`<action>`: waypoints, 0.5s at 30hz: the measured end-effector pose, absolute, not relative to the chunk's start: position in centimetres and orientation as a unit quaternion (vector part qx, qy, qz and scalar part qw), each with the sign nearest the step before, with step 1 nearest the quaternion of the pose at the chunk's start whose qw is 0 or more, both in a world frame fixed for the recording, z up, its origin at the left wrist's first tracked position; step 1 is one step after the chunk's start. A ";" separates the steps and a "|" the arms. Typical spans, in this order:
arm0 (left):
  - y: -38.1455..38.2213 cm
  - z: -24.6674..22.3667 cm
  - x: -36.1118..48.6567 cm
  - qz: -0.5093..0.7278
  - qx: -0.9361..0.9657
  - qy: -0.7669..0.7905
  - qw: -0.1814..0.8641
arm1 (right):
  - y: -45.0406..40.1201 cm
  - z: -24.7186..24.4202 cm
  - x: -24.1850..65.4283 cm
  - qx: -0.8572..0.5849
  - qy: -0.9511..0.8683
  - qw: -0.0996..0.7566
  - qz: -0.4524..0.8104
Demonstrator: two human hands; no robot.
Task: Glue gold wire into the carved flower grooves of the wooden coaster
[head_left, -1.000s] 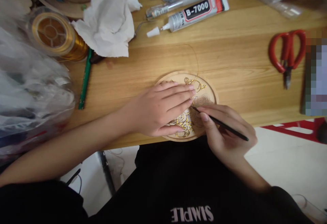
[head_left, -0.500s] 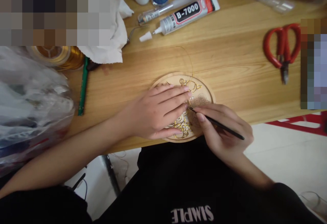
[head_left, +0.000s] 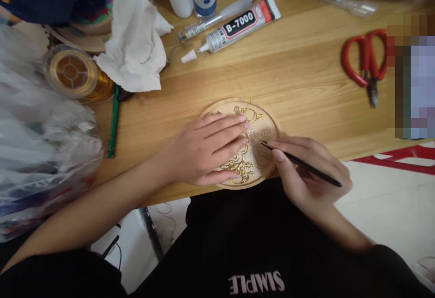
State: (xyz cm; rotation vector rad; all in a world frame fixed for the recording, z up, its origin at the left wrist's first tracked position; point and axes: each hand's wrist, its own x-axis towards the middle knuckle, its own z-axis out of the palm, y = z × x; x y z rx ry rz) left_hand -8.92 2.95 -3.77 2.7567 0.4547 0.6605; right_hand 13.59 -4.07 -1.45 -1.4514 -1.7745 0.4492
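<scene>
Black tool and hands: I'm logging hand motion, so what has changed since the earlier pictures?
The right hand has drawn the black tool rightward, so its tip now sits farther from the left hand. Nothing was taken up or let go. The left hand stays laid on the round board.

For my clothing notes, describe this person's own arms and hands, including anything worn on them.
The left hand and right hand wear no visible gloves, rings or watch. Both forearms are uncovered. The left sleeve and right sleeve are short and black, matching the black top, which carries pale SIMPLE lettering.
</scene>
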 end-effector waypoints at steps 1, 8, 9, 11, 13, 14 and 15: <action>3.0 -3.8 -8.9 0.227 0.952 0.156 0.134 | -4.1 -1.5 13.5 -0.571 -0.698 0.394 0.178; 3.1 -3.8 -8.9 0.211 0.955 0.161 0.133 | -4.0 -1.9 13.0 -0.556 -0.701 0.401 0.198; 3.1 -3.7 -8.9 0.210 0.955 0.161 0.135 | -4.0 -1.9 12.9 -0.555 -0.703 0.399 0.198; 3.1 -3.5 -8.8 0.209 0.955 0.159 0.134 | -3.9 -1.8 12.9 -0.553 -0.706 0.395 0.198; 3.1 -3.2 -8.7 0.201 0.957 0.160 0.132 | -3.9 -1.9 12.8 -0.552 -0.708 0.394 0.198; 3.1 -3.1 -8.6 0.194 0.959 0.161 0.130 | -3.9 -1.9 12.8 -0.551 -0.709 0.393 0.199; 3.1 -2.9 -8.6 0.190 0.960 0.162 0.128 | -3.9 -1.9 12.8 -0.550 -0.710 0.393 0.199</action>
